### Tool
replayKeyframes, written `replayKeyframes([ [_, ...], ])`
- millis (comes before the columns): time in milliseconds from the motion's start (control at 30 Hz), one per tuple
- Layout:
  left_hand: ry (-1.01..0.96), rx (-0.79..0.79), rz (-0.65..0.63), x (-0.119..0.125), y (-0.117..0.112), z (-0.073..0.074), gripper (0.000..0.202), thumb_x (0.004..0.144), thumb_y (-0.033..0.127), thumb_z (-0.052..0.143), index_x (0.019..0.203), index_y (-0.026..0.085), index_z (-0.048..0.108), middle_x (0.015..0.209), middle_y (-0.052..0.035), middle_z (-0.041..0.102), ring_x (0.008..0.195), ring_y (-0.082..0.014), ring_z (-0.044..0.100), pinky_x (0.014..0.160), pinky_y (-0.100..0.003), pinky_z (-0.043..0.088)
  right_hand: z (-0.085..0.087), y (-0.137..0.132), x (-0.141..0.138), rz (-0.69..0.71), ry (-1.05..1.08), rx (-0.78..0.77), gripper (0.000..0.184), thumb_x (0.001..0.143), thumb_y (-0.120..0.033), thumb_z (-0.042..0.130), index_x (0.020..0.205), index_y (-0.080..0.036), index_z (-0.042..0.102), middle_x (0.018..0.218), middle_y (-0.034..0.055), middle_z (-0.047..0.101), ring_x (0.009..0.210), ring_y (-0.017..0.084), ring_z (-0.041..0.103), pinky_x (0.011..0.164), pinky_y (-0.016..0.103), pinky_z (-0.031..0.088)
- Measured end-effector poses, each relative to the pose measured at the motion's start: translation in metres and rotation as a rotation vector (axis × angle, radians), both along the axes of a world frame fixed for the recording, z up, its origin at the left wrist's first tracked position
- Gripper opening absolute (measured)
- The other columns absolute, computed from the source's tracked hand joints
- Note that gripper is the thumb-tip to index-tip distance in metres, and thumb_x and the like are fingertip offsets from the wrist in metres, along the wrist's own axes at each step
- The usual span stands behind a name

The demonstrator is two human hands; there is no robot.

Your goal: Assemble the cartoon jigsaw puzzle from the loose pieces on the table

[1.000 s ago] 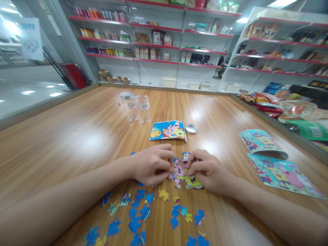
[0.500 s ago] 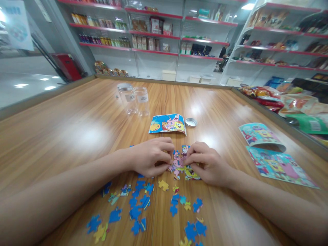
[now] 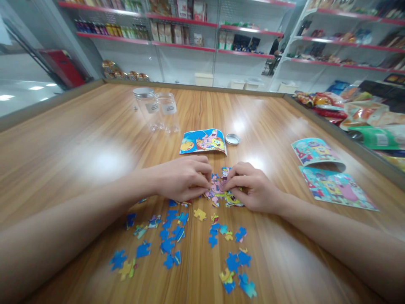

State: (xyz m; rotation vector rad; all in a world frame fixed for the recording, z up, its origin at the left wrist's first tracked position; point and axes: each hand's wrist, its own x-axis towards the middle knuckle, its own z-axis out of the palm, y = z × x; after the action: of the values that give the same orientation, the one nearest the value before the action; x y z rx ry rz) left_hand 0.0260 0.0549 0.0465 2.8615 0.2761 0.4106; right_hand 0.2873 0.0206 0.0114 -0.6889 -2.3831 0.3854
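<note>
Between my hands lies a small joined patch of jigsaw pieces [image 3: 216,185], pink and yellow with cartoon figures. My left hand [image 3: 188,179] is closed, its fingertips pressed on the patch's left edge and covering part of it. From the other side my right hand [image 3: 256,188] pinches the patch near its middle, hiding some of the right part. Nearer to me are scattered blue jigsaw pieces [image 3: 167,245], with a yellow piece [image 3: 200,214] just below the patch. Beyond my hands a curled picture card [image 3: 203,141] shows matching cartoon figures.
Two clear jars stand at the back left, a lidded jar [image 3: 147,107] and an open jar [image 3: 167,112]. A metal lid [image 3: 233,139] sits beside the card. Two more picture cards [image 3: 338,188] lie right. Packaged snacks [image 3: 357,112] line the right edge; shelves [image 3: 186,46] stand behind.
The view has tilted down, so the table's contents appear higher. My hands stay at the joined patch, with only slight finger movement visible.
</note>
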Motion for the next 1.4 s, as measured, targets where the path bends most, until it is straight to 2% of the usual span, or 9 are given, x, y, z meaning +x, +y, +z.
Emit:
replayKeyframes([
  [133, 0.082, -0.098, 0.055, -0.008, 0.003, 0.022, 0.018, 0.095, 0.019, 0.058, 0.099, 0.019, 0.075, 0.098, -0.0080, 0.070, 0.093, -0.0182, 0.063, 0.083, -0.030, 0.050, 0.002, 0.000, 0.001, 0.000, 0.010, -0.006, 0.027, 0.085, -0.005, 0.060, 0.096, -0.024, 0.077, 0.091, 0.0045, 0.067, 0.085, 0.018, 0.061, 0.076, 0.034, 0.047],
  [233, 0.267, -0.160, 0.153, -0.018, 0.006, 0.038, 0.013, 0.090, 0.013, 0.063, 0.090, 0.018, 0.075, 0.088, -0.0033, 0.071, 0.082, -0.0140, 0.064, 0.076, -0.025, 0.048, 0.003, 0.001, 0.002, -0.008, 0.012, -0.017, 0.027, 0.086, -0.006, 0.060, 0.096, -0.024, 0.077, 0.091, 0.0052, 0.066, 0.086, 0.019, 0.062, 0.075, 0.034, 0.049],
  [367, 0.599, -0.201, 0.405, -0.037, 0.010, 0.055, 0.004, 0.081, 0.017, 0.072, 0.078, 0.017, 0.074, 0.071, 0.0007, 0.068, 0.063, -0.0115, 0.058, 0.056, -0.023, 0.039, 0.002, 0.001, 0.003, -0.044, 0.014, -0.030, 0.025, 0.088, -0.008, 0.059, 0.095, -0.024, 0.077, 0.091, 0.0059, 0.066, 0.083, 0.018, 0.063, 0.073, 0.033, 0.051],
  [500, 0.857, -0.170, 0.635, -0.054, 0.014, 0.065, 0.015, 0.075, 0.029, 0.077, 0.074, 0.015, 0.073, 0.062, 0.0004, 0.063, 0.052, -0.0120, 0.050, 0.049, -0.025, 0.032, -0.002, 0.003, 0.006, -0.044, 0.011, -0.035, 0.023, 0.089, -0.009, 0.060, 0.096, -0.025, 0.075, 0.092, 0.0061, 0.066, 0.086, 0.020, 0.064, 0.075, 0.035, 0.052],
  [600, 0.937, -0.168, 0.701, -0.058, 0.017, 0.065, 0.022, 0.074, 0.035, 0.079, 0.072, 0.014, 0.073, 0.058, 0.0007, 0.060, 0.049, -0.0116, 0.047, 0.051, -0.026, 0.033, -0.006, 0.004, 0.009, -0.054, -0.004, -0.029, 0.022, 0.089, -0.011, 0.061, 0.097, -0.026, 0.075, 0.095, 0.0064, 0.066, 0.088, 0.021, 0.065, 0.076, 0.036, 0.053],
  [767, 0.960, -0.165, 0.715, -0.049, 0.020, 0.052, 0.037, 0.071, 0.047, 0.082, 0.071, 0.011, 0.073, 0.051, 0.0022, 0.051, 0.051, -0.0125, 0.047, 0.053, -0.026, 0.037, -0.010, 0.006, 0.012, -0.066, -0.015, -0.036, 0.020, 0.089, -0.013, 0.062, 0.096, -0.027, 0.075, 0.098, 0.0064, 0.065, 0.088, 0.022, 0.065, 0.075, 0.036, 0.054],
  [1200, 0.963, -0.174, 0.732, -0.044, 0.022, 0.047, 0.045, 0.070, 0.041, 0.086, 0.096, 0.005, 0.079, 0.070, -0.0124, 0.071, 0.069, -0.0260, 0.066, 0.065, -0.033, 0.048, -0.012, 0.008, 0.015, -0.055, -0.030, -0.032, 0.021, 0.091, -0.017, 0.061, 0.101, -0.030, 0.074, 0.103, 0.0070, 0.065, 0.092, 0.023, 0.065, 0.074, 0.037, 0.055],
  [1300, 0.957, -0.181, 0.743, -0.044, 0.023, 0.048, 0.043, 0.070, 0.038, 0.087, 0.096, 0.005, 0.079, 0.071, -0.0135, 0.071, 0.072, -0.0274, 0.067, 0.067, -0.034, 0.049, -0.013, 0.008, 0.015, -0.047, -0.029, -0.037, 0.022, 0.091, -0.016, 0.061, 0.101, -0.030, 0.074, 0.103, 0.0071, 0.064, 0.093, 0.023, 0.065, 0.075, 0.037, 0.055],
  [1400, 0.930, -0.186, 0.774, -0.047, 0.016, 0.053, 0.039, 0.070, 0.039, 0.086, 0.088, 0.006, 0.079, 0.069, -0.0132, 0.071, 0.070, -0.0287, 0.068, 0.067, -0.036, 0.051, -0.014, 0.008, 0.016, -0.044, -0.026, -0.046, 0.022, 0.091, -0.014, 0.061, 0.102, -0.029, 0.073, 0.102, 0.0071, 0.063, 0.091, 0.022, 0.064, 0.074, 0.036, 0.054],
])
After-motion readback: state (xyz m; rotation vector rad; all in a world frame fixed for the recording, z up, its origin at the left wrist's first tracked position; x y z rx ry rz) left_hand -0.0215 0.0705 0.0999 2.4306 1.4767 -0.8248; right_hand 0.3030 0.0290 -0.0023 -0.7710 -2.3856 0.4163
